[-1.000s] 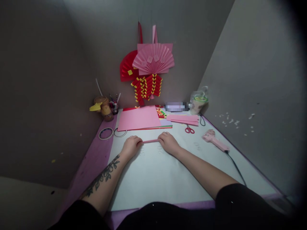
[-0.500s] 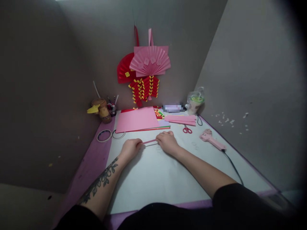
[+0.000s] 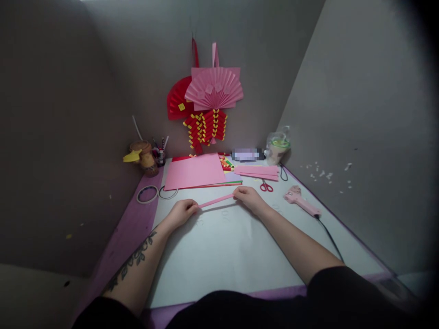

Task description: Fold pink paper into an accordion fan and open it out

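A narrow pink paper strip point(image 3: 216, 201) stretches between my two hands, a little above the white table covering point(image 3: 226, 256). My left hand point(image 3: 180, 214) pinches its left end between thumb and fingers. At the other end, slightly higher in the picture, my right hand point(image 3: 251, 199) has its fingers closed on the strip. Beyond the hands lies a stack of coloured sheets with a pink sheet point(image 3: 195, 171) on top. Red-handled scissors point(image 3: 266, 186) rest past my right hand, beside wider pink paper strips point(image 3: 257, 172).
At left are tape rolls point(image 3: 147, 194), a brown cup point(image 3: 147, 157) and a pen holder point(image 3: 160, 155). A pink glue gun point(image 3: 302, 201) with a black cord lies at right, near a bagged drink cup point(image 3: 277, 147). A pink paper fan point(image 3: 215, 89) hangs on the wall.
My hands have moved apart, the left hand leftward and the right hand rightward. More of the pink strip now shows between them.
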The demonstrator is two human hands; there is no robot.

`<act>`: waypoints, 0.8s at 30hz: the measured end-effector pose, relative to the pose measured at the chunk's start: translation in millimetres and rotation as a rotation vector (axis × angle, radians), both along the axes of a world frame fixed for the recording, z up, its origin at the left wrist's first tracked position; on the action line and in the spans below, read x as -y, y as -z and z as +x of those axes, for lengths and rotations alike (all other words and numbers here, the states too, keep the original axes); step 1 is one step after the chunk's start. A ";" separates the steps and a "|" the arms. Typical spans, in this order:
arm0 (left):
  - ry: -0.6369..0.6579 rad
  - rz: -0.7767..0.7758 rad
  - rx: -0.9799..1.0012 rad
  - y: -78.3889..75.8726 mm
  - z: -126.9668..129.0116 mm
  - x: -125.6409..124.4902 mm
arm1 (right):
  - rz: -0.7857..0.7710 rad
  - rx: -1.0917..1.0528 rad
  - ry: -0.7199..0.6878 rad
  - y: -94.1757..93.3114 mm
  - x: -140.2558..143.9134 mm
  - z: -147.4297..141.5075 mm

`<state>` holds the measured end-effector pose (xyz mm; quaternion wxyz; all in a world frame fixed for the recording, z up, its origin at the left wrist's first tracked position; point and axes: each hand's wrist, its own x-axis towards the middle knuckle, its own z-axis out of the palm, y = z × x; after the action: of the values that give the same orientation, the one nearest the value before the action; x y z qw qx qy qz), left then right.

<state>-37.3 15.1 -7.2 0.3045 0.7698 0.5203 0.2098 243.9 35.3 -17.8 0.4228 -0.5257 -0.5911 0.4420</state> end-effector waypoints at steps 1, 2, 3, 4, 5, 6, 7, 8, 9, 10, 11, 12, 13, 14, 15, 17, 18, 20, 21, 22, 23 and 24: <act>0.000 0.001 0.002 -0.4 -0.7 -0.2 | 0.010 -0.013 0.013 -1.3 0.4 0.5; -0.001 0.002 0.006 -0.8 -1.5 -0.3 | 0.020 -0.019 0.029 -2.6 0.7 1.2; -0.004 0.001 0.014 -1.1 -2.5 -0.4 | 0.030 -0.020 0.046 -3.7 0.9 2.2; -0.009 0.001 0.025 -1.4 -3.6 -0.6 | 0.040 -0.016 0.062 -4.5 0.8 3.5; -0.015 0.000 0.038 -1.5 -4.9 -0.8 | 0.050 -0.010 0.074 -4.9 0.5 4.9; -0.019 0.001 0.051 -1.6 -6.2 -1.0 | 0.063 -0.005 0.080 -4.8 0.0 6.3; -0.021 0.001 0.062 -1.6 -7.6 -1.3 | 0.075 -0.002 0.081 -4.2 -0.6 7.7; -0.024 0.003 0.070 -1.6 -9.1 -1.7 | 0.083 -0.001 0.081 -3.3 -1.4 9.0; -0.027 0.004 0.076 -1.6 -10.6 -2.2 | 0.086 0.001 0.081 -2.2 -2.1 10.1; -0.032 0.003 0.081 -1.7 -12.1 -2.7 | 0.085 0.001 0.079 -0.9 -2.7 10.8; -0.038 0.000 0.086 -1.9 -13.7 -3.3 | 0.083 0.001 0.078 0.3 -3.1 11.4; -0.045 -0.006 0.091 -2.3 -15.3 -3.8 | 0.081 0.000 0.076 1.2 -3.4 11.6; -0.054 -0.011 0.097 -2.8 -16.9 -4.3 | 0.081 -0.004 0.077 2.0 -3.5 11.7; -0.064 -0.014 0.103 -3.3 -18.5 -4.8 | 0.084 -0.010 0.077 2.4 -3.5 11.6; -0.077 -0.014 0.108 -3.7 -19.9 -5.3 | 0.087 -0.021 0.079 2.6 -3.4 11.4; -0.107 -0.005 0.112 -4.1 -22.4 -6.3 | 0.086 -0.053 0.086 2.4 -2.9 10.9; -0.123 0.002 0.114 -3.8 -23.4 -7.0 | 0.080 -0.073 0.092 2.2 -2.7 10.8; -0.151 0.013 0.123 -2.0 -25.3 -8.6 | 0.066 -0.110 0.099 2.0 -2.3 10.9; -0.173 0.015 0.137 -0.5 -26.0 -9.7 | 0.061 -0.123 0.102 2.0 -2.3 11.3; -0.206 0.012 0.165 1.4 -26.5 -10.8 | 0.060 -0.131 0.102 2.2 -2.3 11.7; -0.248 0.007 0.210 3.5 -26.6 -11.8 | 0.061 -0.132 0.101 2.4 -2.5 12.1; -0.290 -0.002 0.269 5.6 -26.1 -12.4 | 0.062 -0.133 0.101 2.6 -2.8 12.2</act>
<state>-63.4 27.5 -12.8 0.3385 0.6515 0.5807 0.3518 256.1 38.1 -20.4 0.4991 -0.5111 -0.5478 0.4354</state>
